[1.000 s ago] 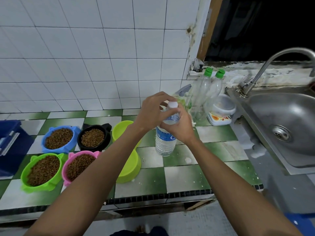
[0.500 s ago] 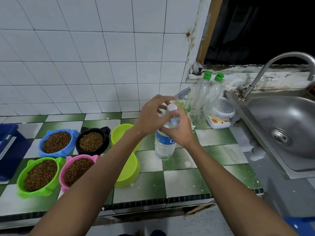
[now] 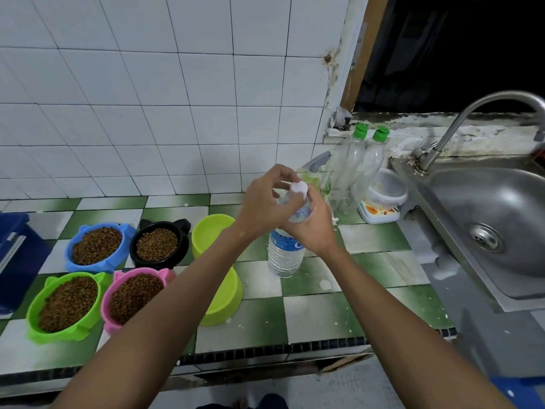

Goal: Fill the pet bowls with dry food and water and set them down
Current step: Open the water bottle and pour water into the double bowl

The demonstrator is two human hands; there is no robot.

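The right hand point(image 3: 314, 224) is curled around the neck and shoulder of a clear plastic water bottle point(image 3: 284, 255), which stands upright on the green-and-white checked counter point(image 3: 309, 315). The left hand point(image 3: 265, 202) sits just beside it, touching it, its fingertips pinching the white cap point(image 3: 298, 189) at the bottle's top; whether the cap is seated on the neck or lifted off it cannot be told. Directly beneath the left forearm lies a lime-green double bowl point(image 3: 219, 290), with no kibble in the parts of its wells that show. Farther out to the left of the hands stand four bowls holding brown dry food: a black bowl point(image 3: 159, 246) nearest, a blue bowl point(image 3: 95, 247) beyond it, a pink bowl point(image 3: 132, 296) toward the person, and a green bowl point(image 3: 63, 307) at the far left near the counter edge. A dark blue bin point(image 3: 17, 261) stands past those at the left border. Behind the hands, against the white tiled wall, is a spray bottle point(image 3: 315, 172), and just to its right two clear bottles with green caps point(image 3: 367, 160) stand side by side. Beside them is a lidded white tub point(image 3: 383, 196). Well to the right of the right hand lies the steel sink point(image 3: 501, 219), with a curved tap point(image 3: 460, 125) rising at its back corner.
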